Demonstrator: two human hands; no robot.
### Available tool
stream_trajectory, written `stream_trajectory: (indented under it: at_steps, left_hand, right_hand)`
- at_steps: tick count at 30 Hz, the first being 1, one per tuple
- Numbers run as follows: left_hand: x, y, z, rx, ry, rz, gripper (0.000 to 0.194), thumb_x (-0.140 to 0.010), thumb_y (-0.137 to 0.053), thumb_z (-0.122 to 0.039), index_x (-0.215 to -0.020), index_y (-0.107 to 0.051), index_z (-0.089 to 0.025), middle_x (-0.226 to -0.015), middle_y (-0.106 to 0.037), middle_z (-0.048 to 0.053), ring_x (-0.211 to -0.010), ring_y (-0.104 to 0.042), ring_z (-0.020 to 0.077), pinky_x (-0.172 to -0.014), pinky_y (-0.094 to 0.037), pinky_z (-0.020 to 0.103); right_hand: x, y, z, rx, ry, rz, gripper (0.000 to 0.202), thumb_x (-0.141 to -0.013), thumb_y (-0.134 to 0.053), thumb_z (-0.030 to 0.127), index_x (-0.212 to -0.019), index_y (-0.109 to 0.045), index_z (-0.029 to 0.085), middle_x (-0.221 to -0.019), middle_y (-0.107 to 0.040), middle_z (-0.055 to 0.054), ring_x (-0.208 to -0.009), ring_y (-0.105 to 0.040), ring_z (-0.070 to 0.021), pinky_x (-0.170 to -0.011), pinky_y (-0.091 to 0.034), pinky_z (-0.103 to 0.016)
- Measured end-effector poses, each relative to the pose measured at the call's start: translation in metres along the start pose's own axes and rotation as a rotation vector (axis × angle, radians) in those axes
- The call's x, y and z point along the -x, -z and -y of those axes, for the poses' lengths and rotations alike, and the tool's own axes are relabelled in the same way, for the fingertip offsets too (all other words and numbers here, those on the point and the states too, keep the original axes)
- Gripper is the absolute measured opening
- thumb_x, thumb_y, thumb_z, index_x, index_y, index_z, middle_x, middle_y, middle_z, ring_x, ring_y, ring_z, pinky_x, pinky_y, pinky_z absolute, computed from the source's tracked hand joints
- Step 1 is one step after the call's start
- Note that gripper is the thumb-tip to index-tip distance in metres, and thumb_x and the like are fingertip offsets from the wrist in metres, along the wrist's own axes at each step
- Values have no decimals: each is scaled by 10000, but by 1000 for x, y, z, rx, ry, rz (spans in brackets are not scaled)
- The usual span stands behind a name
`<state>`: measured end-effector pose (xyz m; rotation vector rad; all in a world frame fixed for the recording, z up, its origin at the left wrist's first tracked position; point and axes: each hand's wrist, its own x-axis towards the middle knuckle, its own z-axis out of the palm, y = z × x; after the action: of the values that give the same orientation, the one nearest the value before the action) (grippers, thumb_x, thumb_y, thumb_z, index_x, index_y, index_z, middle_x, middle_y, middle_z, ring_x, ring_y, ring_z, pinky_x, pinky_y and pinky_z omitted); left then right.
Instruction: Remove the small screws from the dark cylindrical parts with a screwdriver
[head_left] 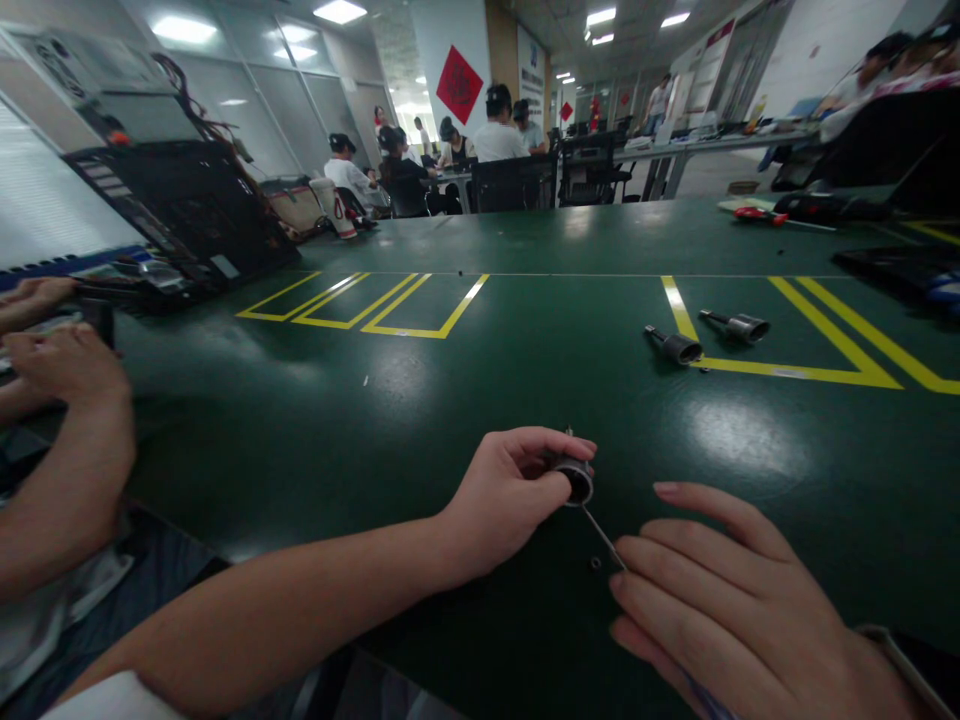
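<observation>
My left hand (pixel 517 495) pinches a dark metal cup-shaped part (pixel 583 482) between thumb and fingers, its round opening turned toward me. My right hand (pixel 720 590) closes around a tool with a thin metal shaft (pixel 602 535), which looks like a slim screwdriver; its handle is mostly hidden by the palm. The shaft's far end meets the lower rim of the cup-shaped part. A small dark ring (pixel 595 564) lies on the table just below the shaft. Two similar metal parts with narrow stems, one nearer (pixel 676 347) and one farther (pixel 739 326), rest at the right.
Yellow tape outlines (pixel 787 372) mark the green table (pixel 337 400). A red-handled screwdriver (pixel 761 215) lies at the far right. Another person's hands (pixel 67 365) work at my left, near a black equipment case (pixel 187 210). People sit at tables beyond.
</observation>
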<state>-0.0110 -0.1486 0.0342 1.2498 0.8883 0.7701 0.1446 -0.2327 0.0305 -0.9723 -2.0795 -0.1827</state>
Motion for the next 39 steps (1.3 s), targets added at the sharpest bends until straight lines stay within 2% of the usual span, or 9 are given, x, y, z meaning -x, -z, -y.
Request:
stream_trajectory:
  at_steps: [5, 8, 11, 14, 19, 23, 27, 33, 39]
  left_hand:
    - [-2, 5, 2, -19, -22, 19, 200, -696, -578, -71, -850, -673, -154, -1009, -680, 60, -881, -647, 176, -813, -511, 345]
    - [-2, 6, 0, -14, -4, 23, 236, -689, -591, -66, -896, -662, -154, -991, -673, 62, -914, -635, 190, -836, -494, 361]
    - [-2, 6, -3, 32, 0, 28, 311, -658, -595, -36, -941, -646, -156, -1006, -661, 61, -945, -619, 199, -860, -470, 364]
    - [-2, 6, -4, 82, -15, 42, 346, -645, -593, -21, -960, -623, -161, -1046, -645, 62, -964, -610, 203, -871, -455, 365]
    - [-2, 6, -4, 108, 1, 25, 309, -616, -604, -8, -892, -576, -143, -1052, -639, 75, -955, -610, 208, -845, -450, 357]
    - [-2, 4, -4, 122, 5, 17, 304, -598, -611, -6, -867, -564, -139, -1048, -642, 75, -936, -616, 205, -822, -454, 345]
    - [-2, 3, -5, 101, 1, 0, 309, -599, -626, -18, -882, -592, -138, -1023, -652, 64, -893, -621, 179, -802, -459, 320]
    - [-2, 4, -5, 65, 22, 0, 320, -628, -649, -51, -936, -629, -137, -939, -676, 45, -844, -626, 146, -784, -470, 283]
    - [-1, 3, -2, 30, 39, 61, 325, -657, -638, -66, -974, -643, -137, -863, -694, 38, -802, -640, 141, -751, -486, 269]
  right_hand:
    - [-5, 16, -8, -185, -62, 3, 208, -858, -483, 164, -671, -549, 226, -560, -606, 74, -529, -592, -95, -889, -441, -273]
    - [-1, 17, -15, -307, -247, 65, 195, -865, -468, 170, -687, -529, 218, -597, -576, 57, -569, -584, -105, -912, -442, -279]
    - [4, 11, -18, -369, -376, 46, 213, -876, -475, 172, -671, -513, 221, -601, -547, 47, -655, -591, -117, -800, -489, -214]
    - [8, 6, -19, -416, -408, 43, 215, -882, -478, 190, -674, -519, 227, -610, -546, 40, -702, -592, -125, -678, -502, -190]
    - [7, 6, -21, -470, -422, 145, 170, -887, -486, 221, -720, -515, 237, -636, -533, 45, -666, -556, -124, -705, -492, -238]
    - [2, 9, -20, -391, -368, 179, 177, -886, -471, 205, -714, -507, 225, -637, -543, 38, -671, -567, -126, -814, -471, -283]
    - [2, 8, -12, -283, -194, 192, 150, -836, -501, 139, -709, -539, 210, -602, -574, 45, -576, -575, -110, -877, -444, -312]
    - [0, 9, -5, -74, 14, 8, 248, -860, -485, 131, -635, -549, 212, -518, -611, 55, -500, -582, -99, -821, -434, -303]
    - [-7, 14, -7, 1, 15, -50, 175, -890, -497, 179, -741, -583, 207, -603, -675, 53, -572, -629, -100, -819, -412, -305]
